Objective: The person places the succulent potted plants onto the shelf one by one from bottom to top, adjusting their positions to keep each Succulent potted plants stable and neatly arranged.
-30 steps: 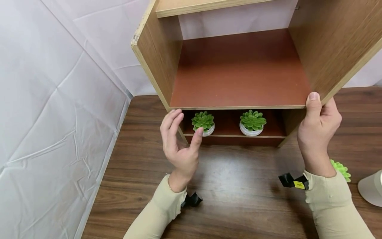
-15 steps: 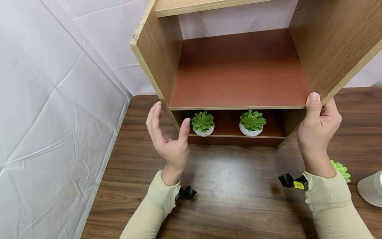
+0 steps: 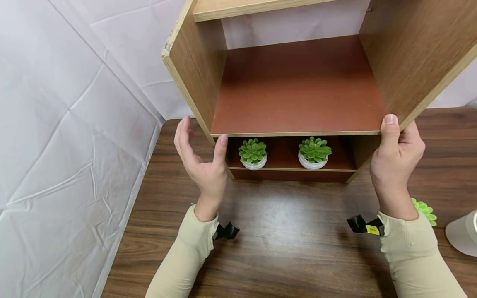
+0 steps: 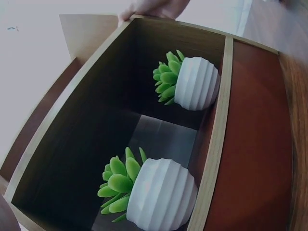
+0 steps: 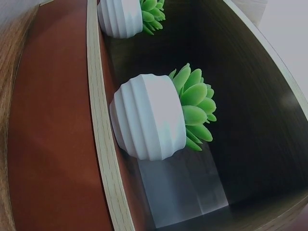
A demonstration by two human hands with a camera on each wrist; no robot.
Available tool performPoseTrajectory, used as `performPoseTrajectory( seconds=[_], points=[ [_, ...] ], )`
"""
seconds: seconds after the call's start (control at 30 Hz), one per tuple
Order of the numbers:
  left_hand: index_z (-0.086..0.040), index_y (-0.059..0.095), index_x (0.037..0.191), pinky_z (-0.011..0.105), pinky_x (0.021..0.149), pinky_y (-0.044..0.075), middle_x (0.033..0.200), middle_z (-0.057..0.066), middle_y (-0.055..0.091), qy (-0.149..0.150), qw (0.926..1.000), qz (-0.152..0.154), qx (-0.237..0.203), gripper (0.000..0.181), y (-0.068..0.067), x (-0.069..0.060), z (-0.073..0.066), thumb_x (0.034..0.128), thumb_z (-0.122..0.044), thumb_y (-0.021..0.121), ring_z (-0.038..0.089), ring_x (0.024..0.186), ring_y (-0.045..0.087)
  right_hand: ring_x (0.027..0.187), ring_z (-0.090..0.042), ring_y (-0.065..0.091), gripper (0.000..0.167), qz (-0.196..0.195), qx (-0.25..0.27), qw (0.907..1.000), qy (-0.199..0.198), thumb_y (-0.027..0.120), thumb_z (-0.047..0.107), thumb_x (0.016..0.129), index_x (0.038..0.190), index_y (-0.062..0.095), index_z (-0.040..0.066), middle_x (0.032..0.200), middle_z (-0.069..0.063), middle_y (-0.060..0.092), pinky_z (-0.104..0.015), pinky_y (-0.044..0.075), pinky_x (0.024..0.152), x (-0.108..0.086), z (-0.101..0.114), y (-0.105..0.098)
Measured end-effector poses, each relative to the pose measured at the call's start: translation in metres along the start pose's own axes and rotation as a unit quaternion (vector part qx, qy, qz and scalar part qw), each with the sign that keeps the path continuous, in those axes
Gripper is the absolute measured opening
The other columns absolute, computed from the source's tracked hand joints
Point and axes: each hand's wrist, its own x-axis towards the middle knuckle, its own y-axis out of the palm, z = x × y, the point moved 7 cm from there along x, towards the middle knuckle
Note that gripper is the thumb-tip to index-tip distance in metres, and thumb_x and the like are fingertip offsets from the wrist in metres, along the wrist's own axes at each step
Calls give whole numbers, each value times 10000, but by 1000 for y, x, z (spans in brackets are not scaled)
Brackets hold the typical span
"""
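Observation:
A wooden shelf unit (image 3: 298, 91) with reddish-brown boards stands on the table. In its low compartment sit two succulents in ribbed white pots, a left plant (image 3: 252, 153) and a right plant (image 3: 314, 152). My right hand (image 3: 396, 161) grips the front edge of the right side panel, thumb in front and fingers round the outside. My left hand (image 3: 203, 174) is beside the left panel, fingers spread and thumb at its front edge; whether it touches I cannot tell. Up close, the left wrist view has the left pot (image 4: 161, 195), the right wrist view the right pot (image 5: 149, 118).
Another green succulent (image 3: 424, 211) is partly hidden behind my right forearm. A pale grey cup-like vessel (image 3: 462, 234) stands at the right edge. White sheeting (image 3: 74, 103) covers the wall left of the dark wooden table (image 3: 290, 231).
My left hand has shifted left and slightly up, from in front of the left plant to beside the left panel. The right hand keeps its grip; the plants stay put.

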Motion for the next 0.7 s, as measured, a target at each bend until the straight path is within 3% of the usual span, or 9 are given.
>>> performPoseTrajectory(
  seconds=[0.17,0.37,0.6,0.7],
  points=[
    [176,452,1321,526,1018,298,1322,288,455,-571,9983,144,-25,601,4,9,-5,826,-49,708,308,1229,419,821,-148,604,213,7,-47,10000,17,564,102,973,1008,732,-22,880,-41,703,-233,425,759,0,0,0],
    [164,418,1360,512,1036,306,1343,250,455,-942,9938,532,-240,612,11,16,2,841,-6,695,294,1193,468,835,-160,615,211,-22,11,10000,-1,556,95,973,1014,740,-1,896,-64,710,-239,435,766,1,2,-1],
    [102,429,1401,424,1018,375,1320,161,524,-1626,9802,926,-645,608,18,16,16,873,-15,708,208,1200,519,822,-151,598,226,-27,-34,10000,83,570,101,970,991,710,-74,862,-39,698,-232,416,756,0,0,-1],
    [71,441,1410,397,1004,393,1297,135,558,-1831,9751,1035,-703,596,19,17,19,884,-30,705,192,1191,528,824,-153,601,217,1,-39,10000,57,567,103,973,991,721,-48,869,-44,699,-234,422,757,0,0,-1]
  ],
)
